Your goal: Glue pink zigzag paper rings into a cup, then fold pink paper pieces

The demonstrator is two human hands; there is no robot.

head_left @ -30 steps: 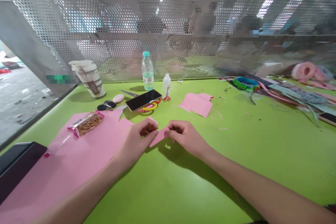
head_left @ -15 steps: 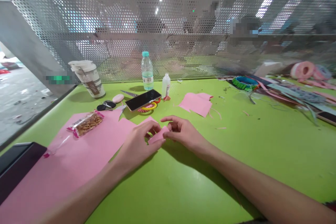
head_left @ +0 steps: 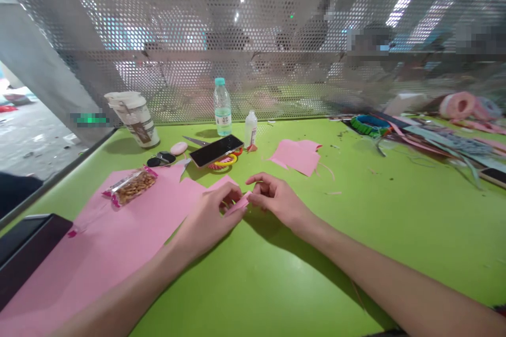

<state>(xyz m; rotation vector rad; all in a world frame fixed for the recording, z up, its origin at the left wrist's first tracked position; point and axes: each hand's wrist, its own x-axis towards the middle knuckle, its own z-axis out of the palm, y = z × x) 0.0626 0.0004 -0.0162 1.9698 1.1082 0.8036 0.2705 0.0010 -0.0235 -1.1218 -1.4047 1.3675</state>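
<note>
A small folded piece of pink paper (head_left: 239,203) is pinched between my two hands, above the green table. My left hand (head_left: 215,209) grips its left part between thumb and fingers. At its right end, the thumb and fingers of my right hand (head_left: 276,197) close on it, the index finger arching over. A large pink sheet (head_left: 158,221) lies under and beside my left forearm. Beyond my hands sits a phone (head_left: 217,150) on top of scissors with yellow handles (head_left: 225,161). More pink paper (head_left: 296,156) rests on the table past my right hand.
A paper cup (head_left: 134,118), a water bottle (head_left: 223,108) and a small white bottle (head_left: 250,130) stand along the perforated screen (head_left: 190,63). A nut packet (head_left: 132,186) and a dark box (head_left: 31,247) lie on the left. Paper strips (head_left: 438,142) and a green roll (head_left: 369,125) are at the right.
The pink paper piece shows less between my fingers and looks narrower. My right hand's fingers have shifted slightly. A dark shape has appeared at the far left edge.
</note>
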